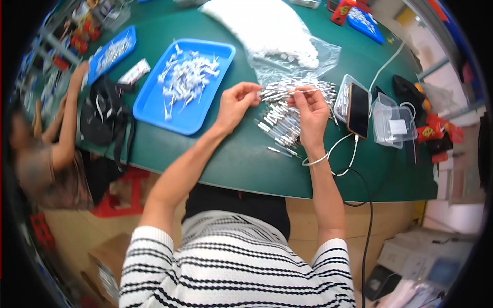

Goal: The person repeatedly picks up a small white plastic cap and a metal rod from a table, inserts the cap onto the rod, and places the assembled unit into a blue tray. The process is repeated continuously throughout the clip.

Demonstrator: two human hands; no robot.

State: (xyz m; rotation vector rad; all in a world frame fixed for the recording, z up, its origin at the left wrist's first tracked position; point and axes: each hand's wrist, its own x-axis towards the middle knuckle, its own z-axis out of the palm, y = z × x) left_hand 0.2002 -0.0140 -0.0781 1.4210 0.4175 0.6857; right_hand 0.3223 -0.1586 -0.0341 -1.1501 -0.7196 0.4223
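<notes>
Over the middle of the green table, both hands are raised close together. My right hand (311, 110) pinches a thin pale stick (308, 91) between thumb and fingertips. To its left, my left hand (236, 107) has its thumb and fingertips pressed together; whatever they hold is too small to make out. Beneath and between the hands lies a heap of slim silver and white sticks (280, 121). Left of my left hand, a blue tray (141, 105) contains many loose white-ended sticks (189, 78). Beyond the heap, a clear plastic bag (326, 54) spills small white pieces (272, 31).
A phone (358, 110) with a white cable leans on a clear box (341, 102) at the right, near another clear container (393, 123). A black bag (97, 115) hangs at the left table edge. A co-worker (51, 159) reaches toward a second blue tray (131, 35).
</notes>
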